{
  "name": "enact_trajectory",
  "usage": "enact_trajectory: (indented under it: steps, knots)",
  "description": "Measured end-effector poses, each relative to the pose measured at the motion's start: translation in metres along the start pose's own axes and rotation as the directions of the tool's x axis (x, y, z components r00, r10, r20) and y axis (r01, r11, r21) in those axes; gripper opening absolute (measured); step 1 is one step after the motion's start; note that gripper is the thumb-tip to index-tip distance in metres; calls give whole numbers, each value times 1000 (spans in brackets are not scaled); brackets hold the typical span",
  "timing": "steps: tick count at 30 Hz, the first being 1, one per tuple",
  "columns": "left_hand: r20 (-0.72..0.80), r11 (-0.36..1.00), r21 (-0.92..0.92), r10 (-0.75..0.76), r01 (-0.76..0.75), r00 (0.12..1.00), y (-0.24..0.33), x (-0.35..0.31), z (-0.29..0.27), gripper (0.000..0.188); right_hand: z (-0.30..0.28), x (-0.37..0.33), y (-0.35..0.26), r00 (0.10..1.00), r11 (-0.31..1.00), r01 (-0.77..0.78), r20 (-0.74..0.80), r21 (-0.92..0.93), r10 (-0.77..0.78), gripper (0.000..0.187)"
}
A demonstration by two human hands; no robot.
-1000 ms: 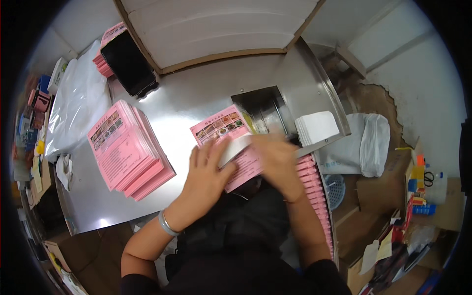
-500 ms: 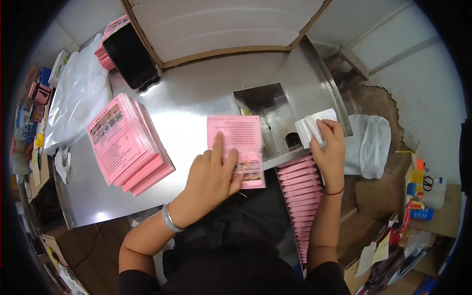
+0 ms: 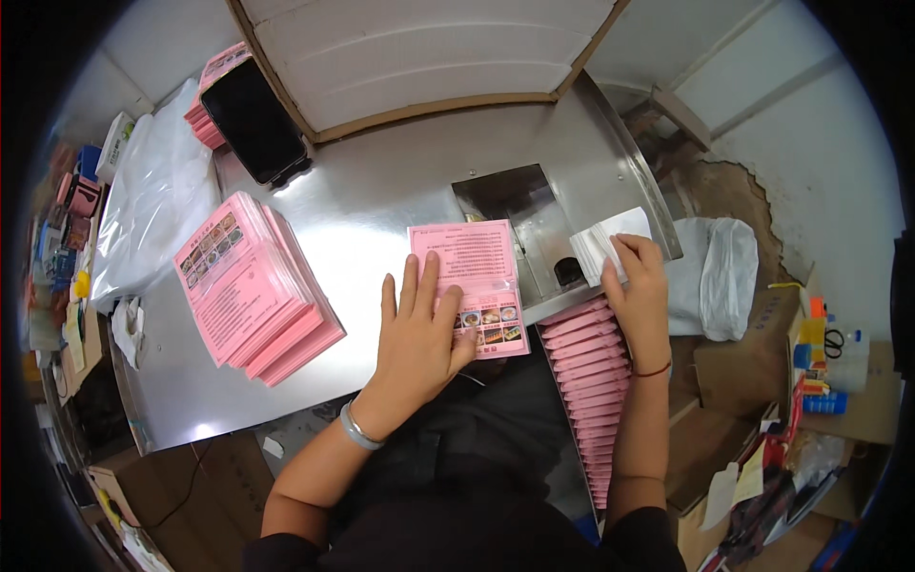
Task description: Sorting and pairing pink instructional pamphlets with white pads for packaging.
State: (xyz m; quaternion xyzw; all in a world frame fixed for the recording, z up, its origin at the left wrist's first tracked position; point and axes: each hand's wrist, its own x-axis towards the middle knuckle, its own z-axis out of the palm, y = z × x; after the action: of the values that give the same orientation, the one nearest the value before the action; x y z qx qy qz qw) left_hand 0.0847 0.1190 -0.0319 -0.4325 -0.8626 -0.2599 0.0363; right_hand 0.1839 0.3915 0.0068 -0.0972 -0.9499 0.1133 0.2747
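Flat on the steel table lies a pink printed packet (image 3: 467, 250), with small food pictures along its near end. My left hand (image 3: 419, 334) rests on its left side, fingers stretched out and spread. At the table's right edge, my right hand (image 3: 637, 296) pinches the near right side of a stack of thin white slips (image 3: 596, 250) between thumb and fingers. Whether a single slip is separated there I cannot tell. Below my right hand, a long row of pink packets (image 3: 583, 381) stands packed in a narrow container, partly behind my forearm.
A tall pile of pink packets (image 3: 253, 286) stands on the table's left side. Beyond it are a black phone (image 3: 253, 119), more pink packets (image 3: 195, 119) and clear plastic sheeting (image 3: 157, 181). A large white-faced panel (image 3: 419, 57) rises at the back. A dark recess (image 3: 510, 205) opens beside the slips.
The pink packet has shifted slightly right. My left fingers have spread and slid back toward its left edge, uncovering more pictures. My right hand stays at the white slips.
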Motion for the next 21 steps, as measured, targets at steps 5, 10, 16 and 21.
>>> enact_trajectory:
  steps: [5, 10, 16, 21]
  knots:
    - [111, 994, 51, 93, -99, 989, -2, -7, -11, 46, 7, -10, -16, 991, 994, 80, -102, -78, -87, 38]
    - [192, 974, -215, -30, 71, 981, -27, 13, -16, 57, 32, -48, -127, 889, 885, 394, 140, 249, -435, 29]
    - [41, 867, -447, 267, -221, 963, 28, 18, -24, 70, 82, 33, -82, 763, 976, 216, 622, 11, -176, 15]
    - [-23, 687, -572, -560, 449, 828, -43, -14, -83, 33, 72, 26, -45, 987, 990, -29, 153, -138, 50, 17]
